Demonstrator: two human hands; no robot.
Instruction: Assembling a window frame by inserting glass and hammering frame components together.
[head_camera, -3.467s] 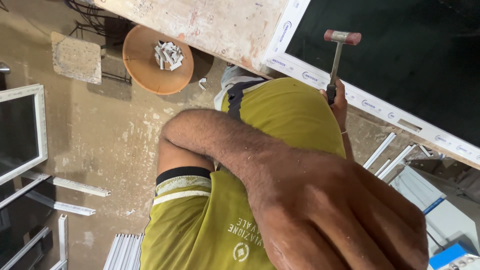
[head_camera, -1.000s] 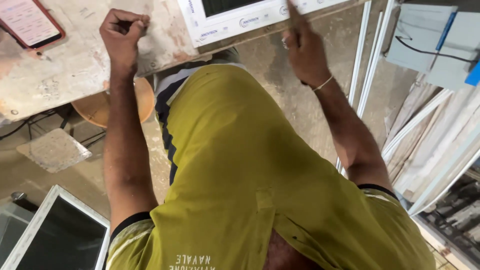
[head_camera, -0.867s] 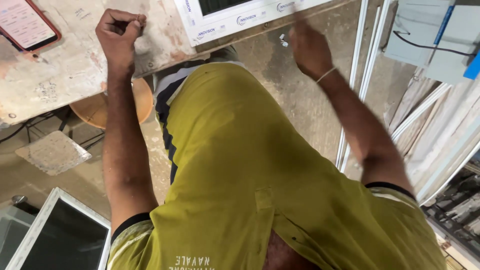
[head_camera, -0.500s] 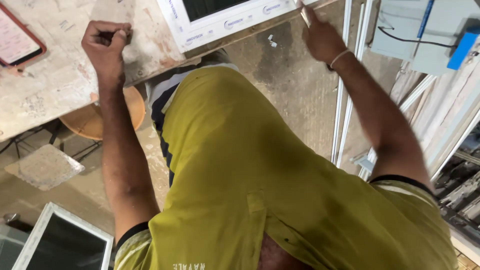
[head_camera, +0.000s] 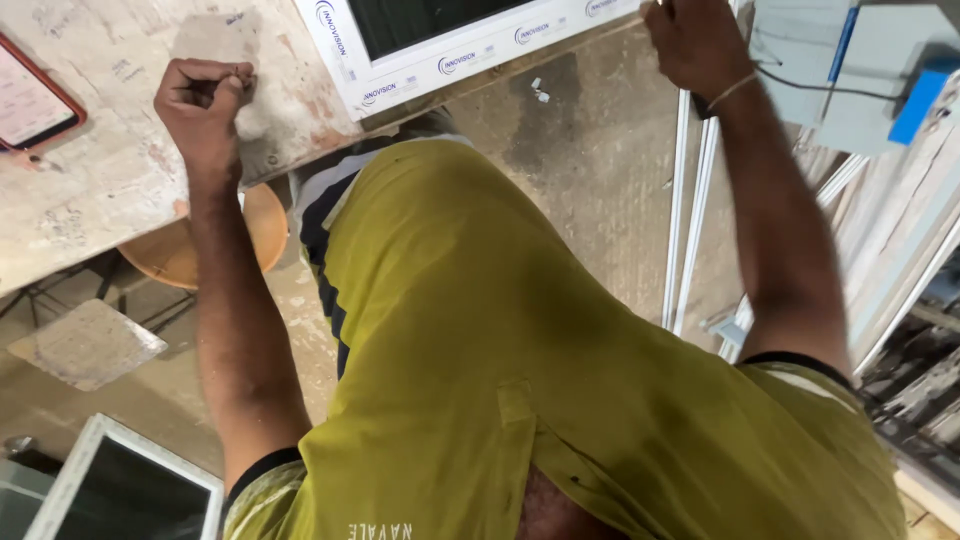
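Left hand (head_camera: 203, 100) is closed in a fist, resting on the worn worktable (head_camera: 110, 170). Right hand (head_camera: 697, 42) grips the lower edge of the white window frame (head_camera: 455, 55), which lies on that table, beyond.

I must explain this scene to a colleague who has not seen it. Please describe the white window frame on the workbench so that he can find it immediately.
Start at the worn, stained workbench along the top of the view. The white window frame lies on its right part, overhanging the edge, with the right hand at its right corner. Unlike the second framed pane on the floor, it has dark glass and small blue marks along its white profile.
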